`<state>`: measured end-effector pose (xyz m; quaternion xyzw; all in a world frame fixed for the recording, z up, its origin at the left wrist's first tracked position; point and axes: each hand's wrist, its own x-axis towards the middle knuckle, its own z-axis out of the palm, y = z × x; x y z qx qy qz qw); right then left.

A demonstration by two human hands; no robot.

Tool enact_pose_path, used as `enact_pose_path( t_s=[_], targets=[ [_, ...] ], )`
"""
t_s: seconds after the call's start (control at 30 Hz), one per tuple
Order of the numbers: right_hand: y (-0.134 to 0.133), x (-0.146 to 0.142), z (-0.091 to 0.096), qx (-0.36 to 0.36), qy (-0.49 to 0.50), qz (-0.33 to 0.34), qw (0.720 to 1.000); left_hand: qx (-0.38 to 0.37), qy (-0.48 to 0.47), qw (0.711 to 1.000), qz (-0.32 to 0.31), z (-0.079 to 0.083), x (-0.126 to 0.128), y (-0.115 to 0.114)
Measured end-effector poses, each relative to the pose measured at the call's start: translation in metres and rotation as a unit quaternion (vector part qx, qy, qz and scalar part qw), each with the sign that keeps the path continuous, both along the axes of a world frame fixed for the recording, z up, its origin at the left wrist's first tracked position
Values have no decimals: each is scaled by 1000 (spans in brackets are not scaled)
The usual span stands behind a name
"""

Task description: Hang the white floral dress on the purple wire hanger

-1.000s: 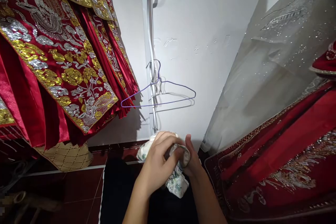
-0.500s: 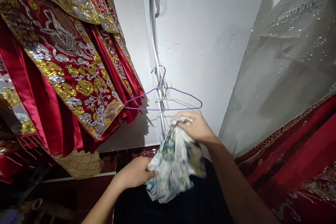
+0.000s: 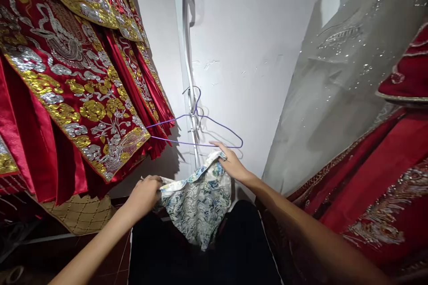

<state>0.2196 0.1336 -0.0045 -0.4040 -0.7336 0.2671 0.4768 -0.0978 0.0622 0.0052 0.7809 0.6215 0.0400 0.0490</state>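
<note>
A white cloth garment [image 3: 200, 200] with a blue, green and yellow floral pattern is stretched between my hands, its banded edge uppermost and the rest drooping over my lap. My left hand [image 3: 147, 193] is closed on one end of that edge. The other end is pinched in my right hand [image 3: 230, 160], just under the bottom bar of a purple hanger [image 3: 220, 125]. The hanger hangs by its hook on a white upright rack, carrying nothing. Whether the garment is a skirt or another piece, I cannot tell.
Red costumes with gold and silver embroidery [image 3: 96, 111] hang at the left. On the right are a sheer sequinned grey-white fabric [image 3: 307, 93] and a red beaded dress [image 3: 384, 178]. A white wall [image 3: 250, 18] stands behind the white rack post [image 3: 187, 49].
The bunched garment has been spread out by its upper edge. My left hand has moved left and up, away from my right hand. The view has shifted slightly to the right.
</note>
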Motion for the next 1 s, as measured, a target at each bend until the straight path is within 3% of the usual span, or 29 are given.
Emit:
enact_pose_path(
  t_s=[0.1, 0.2, 0.37, 0.43, 0.53, 0.63, 0.7, 0.83, 1.0],
  targets=[
    [10, -23, 5, -5, 35, 2, 999, 23, 6, 999, -42, 3, 4, 1],
    [30, -33, 8, -12, -41, -52, 998, 54, 33, 998, -30, 6, -1, -5],
    [29, 2, 16, 10, -140, -176, 974, 56, 120, 990, 56, 14, -20, -6],
    [16, 19, 24, 25, -170, -199, 965, 46, 112, 990, 77, 27, -21, 2],
    [-6, 32, 39, 37, -186, -189, 964, 74, 48, 993, 83, 59, -8, 20],
    [-22, 31, 46, 27, -170, -159, 972, 136, -78, 988, 4, 91, 15, 38],
    [-28, 27, 44, 21, -163, -141, 976, 151, -139, 978, -40, 102, 26, 45],
    [-28, 24, 35, 20, -174, -135, 975, 146, -148, 976, -70, 92, 24, 47],
    [-17, 33, 43, 46, -182, -163, 969, 44, -76, 996, 13, 73, -11, 36]
  ],
)
